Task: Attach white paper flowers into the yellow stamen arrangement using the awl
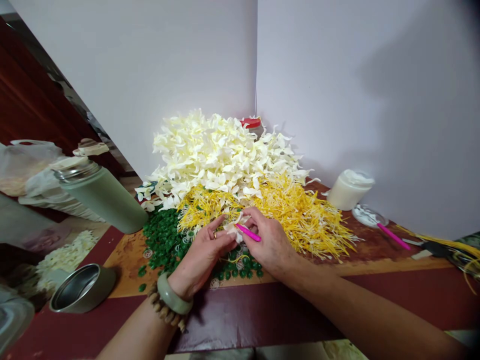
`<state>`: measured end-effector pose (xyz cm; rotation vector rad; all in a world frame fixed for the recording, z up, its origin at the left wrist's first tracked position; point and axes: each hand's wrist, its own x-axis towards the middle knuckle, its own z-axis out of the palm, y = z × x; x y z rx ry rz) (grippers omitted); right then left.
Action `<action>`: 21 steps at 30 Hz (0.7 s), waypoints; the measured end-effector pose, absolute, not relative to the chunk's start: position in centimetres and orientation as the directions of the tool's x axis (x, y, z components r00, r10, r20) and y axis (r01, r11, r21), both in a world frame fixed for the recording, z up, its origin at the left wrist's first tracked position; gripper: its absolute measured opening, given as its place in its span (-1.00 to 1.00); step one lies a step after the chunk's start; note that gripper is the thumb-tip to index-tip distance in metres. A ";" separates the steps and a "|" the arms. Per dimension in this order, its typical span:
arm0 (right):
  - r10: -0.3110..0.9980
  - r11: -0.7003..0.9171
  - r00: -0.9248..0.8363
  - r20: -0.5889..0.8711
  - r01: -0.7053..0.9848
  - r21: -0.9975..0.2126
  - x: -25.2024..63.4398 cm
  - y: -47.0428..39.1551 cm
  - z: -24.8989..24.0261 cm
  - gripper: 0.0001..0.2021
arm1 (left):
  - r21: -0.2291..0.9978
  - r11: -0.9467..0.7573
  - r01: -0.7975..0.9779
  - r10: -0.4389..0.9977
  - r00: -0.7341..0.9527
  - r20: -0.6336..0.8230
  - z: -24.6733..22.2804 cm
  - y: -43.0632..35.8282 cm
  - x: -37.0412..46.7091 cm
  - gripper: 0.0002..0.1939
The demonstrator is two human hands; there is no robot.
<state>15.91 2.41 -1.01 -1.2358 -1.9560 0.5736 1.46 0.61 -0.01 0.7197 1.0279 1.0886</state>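
My left hand (202, 257), with a ring and a pale green bangle at the wrist, is closed on a white artificial flower (236, 242). My right hand (272, 245) grips a slim pink tool (248, 233) and its fingers meet the same flower. The tool's tip lies against the petals, so its exact kind is hidden. Just beyond both hands lie yellow artificial stamens (300, 217) in a loose pile. White petal pieces (217, 155) are heaped behind them. Small green plastic pieces (163, 237) spread beside and beneath my left hand.
A green thermos (105, 195) stands at left, near a metal-lined cup (84, 287). On the right are a jar of white paste (350, 190), a clear lid (369, 215) and another pink tool (393, 236). A red-lidded jar (251, 123) sits behind the petals, before white panels (318, 75).
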 end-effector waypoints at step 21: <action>0.859 0.511 -0.298 0.416 0.491 -0.705 16.4 2.6 -0.7 -0.72 | 0.960 0.205 -0.192 0.964 0.206 -0.165 -0.3 1.1 0.7 -0.81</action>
